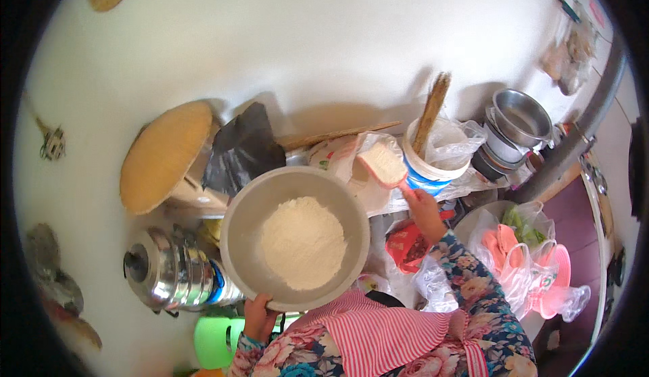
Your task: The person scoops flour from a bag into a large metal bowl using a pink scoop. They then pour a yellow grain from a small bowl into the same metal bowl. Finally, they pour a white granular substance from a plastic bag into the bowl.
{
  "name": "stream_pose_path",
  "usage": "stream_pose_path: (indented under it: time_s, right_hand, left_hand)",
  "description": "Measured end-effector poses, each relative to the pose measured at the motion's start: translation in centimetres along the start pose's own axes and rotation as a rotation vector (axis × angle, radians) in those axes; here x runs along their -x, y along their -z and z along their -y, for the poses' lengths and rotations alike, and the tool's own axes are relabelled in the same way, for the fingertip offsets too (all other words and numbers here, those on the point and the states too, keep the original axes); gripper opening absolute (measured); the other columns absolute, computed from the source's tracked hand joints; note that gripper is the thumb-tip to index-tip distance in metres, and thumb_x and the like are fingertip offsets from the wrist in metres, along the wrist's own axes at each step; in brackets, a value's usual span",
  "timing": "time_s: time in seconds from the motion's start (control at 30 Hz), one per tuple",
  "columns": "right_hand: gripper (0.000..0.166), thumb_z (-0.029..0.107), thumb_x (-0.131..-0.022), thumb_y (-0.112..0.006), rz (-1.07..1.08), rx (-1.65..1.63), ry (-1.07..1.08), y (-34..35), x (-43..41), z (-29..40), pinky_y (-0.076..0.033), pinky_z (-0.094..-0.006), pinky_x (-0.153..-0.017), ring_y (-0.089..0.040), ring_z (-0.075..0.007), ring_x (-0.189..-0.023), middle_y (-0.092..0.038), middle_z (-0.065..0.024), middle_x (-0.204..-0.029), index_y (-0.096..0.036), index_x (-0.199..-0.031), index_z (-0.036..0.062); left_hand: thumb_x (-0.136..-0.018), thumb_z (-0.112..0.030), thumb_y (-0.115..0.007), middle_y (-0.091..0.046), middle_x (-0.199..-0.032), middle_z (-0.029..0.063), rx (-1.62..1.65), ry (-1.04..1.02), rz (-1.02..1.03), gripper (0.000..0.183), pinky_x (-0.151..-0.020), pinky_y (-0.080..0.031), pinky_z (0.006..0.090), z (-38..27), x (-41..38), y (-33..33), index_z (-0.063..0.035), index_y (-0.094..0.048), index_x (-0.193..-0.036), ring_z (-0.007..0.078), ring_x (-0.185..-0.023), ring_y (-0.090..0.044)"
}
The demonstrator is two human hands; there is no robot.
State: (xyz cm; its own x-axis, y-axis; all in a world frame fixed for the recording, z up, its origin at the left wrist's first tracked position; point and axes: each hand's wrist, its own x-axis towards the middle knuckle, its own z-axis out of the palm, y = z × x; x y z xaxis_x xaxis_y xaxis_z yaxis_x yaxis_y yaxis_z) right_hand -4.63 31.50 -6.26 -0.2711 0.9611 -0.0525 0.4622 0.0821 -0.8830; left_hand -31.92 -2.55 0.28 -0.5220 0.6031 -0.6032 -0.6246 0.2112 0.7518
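Note:
My left hand grips the near rim of a large beige basin, holding it in front of my striped apron. A wide mound of pale flour lies in the bottom of the basin. With my right hand I hold the handle of a pink scoop, heaped with pale flour. The scoop is to the right of the basin, over the mouth of an open white sack; the sack's contents are mostly hidden.
Behind stand a white bucket with a wooden stick and plastic bag, and stacked metal bowls. A straw hat, black plastic bag and steel steamer pot are at left. Plastic bags and a grey pipe are at right.

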Motion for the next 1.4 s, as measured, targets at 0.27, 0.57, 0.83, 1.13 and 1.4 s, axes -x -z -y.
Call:
stream_pose_path:
  time_s: [0.27, 0.57, 0.83, 1.13, 1.4]
  right_hand:
    - [0.024, 0.024, -0.083, -0.063, 0.157, 0.046, 0.189, 4.1, 3.4, 9.0, -0.043, -0.031, -0.055, -0.057, -0.0176, -0.062, -0.059, -0.0087, -0.068, -0.063, -0.09, 0.0008]
    - [0.021, 0.013, -0.079, -0.056, 0.233, 0.568, 0.92, 0.8, 5.9, 12.8, -0.047, -0.0376, -0.053, -0.058, -0.0286, -0.066, -0.053, -0.0091, -0.074, -0.059, -0.099, 0.0093]
    - [0.016, 0.016, -0.08, -0.062, 0.205, 0.299, 0.792, 1.5, 4.7, 13.2, -0.045, -0.0328, -0.049, -0.057, -0.0231, -0.06, -0.059, -0.0062, -0.071, -0.063, -0.091, 0.0044]
    - [0.019, 0.022, -0.087, -0.061, 0.286, -0.605, -0.299, 4.4, -0.4, 5.6, -0.03, -0.0162, -0.04, -0.043, -0.0032, -0.046, -0.05, 0.0031, -0.06, -0.062, -0.085, 0.0031]
    - [0.036, 0.035, -0.082, -0.066, 0.295, -0.058, -0.203, 1.4, -5.7, -3.1, -0.036, -0.0229, -0.041, -0.046, -0.0075, -0.044, -0.053, -0.0004, -0.054, -0.062, -0.065, 0.0028]
  left_hand:
    - [-0.078, -0.004, -0.049, -0.054, -0.11, 0.0177, 0.085, -0.01, 0.041, 0.048, -0.066, -0.059, 0.046, 0.9, 0.0, -1.1, 0.0018, -0.037, -0.125, 0.0341, -0.091, -0.062]
    - [-0.078, -0.004, -0.049, -0.055, -0.109, 0.0165, 0.054, -0.012, 0.097, 0.046, -0.074, -0.056, 0.0499, 1.3, 0.7, -2.3, 0.0025, -0.039, -0.123, 0.0328, -0.094, -0.061]
    - [-0.079, -0.005, -0.051, -0.055, -0.109, 0.0166, 0.134, -0.023, 0.083, 0.047, -0.067, -0.058, 0.0469, 1.8, 1.1, -2.0, 0.0023, -0.039, -0.124, 0.033, -0.093, -0.06]
    - [-0.076, -0.005, -0.049, -0.054, -0.109, 0.0142, 0.071, -0.025, -0.01, 0.047, -0.064, -0.057, 0.0458, 0.8, 1.2, 0.3, -0.0002, -0.04, -0.123, 0.0315, -0.092, -0.06]
    - [-0.076, -0.003, -0.051, -0.054, -0.109, 0.0142, 0.105, -0.076, -0.109, 0.048, -0.067, -0.057, 0.0438, -0.3, 0.7, 2.2, 0.0004, -0.04, -0.123, 0.0291, -0.092, -0.06]
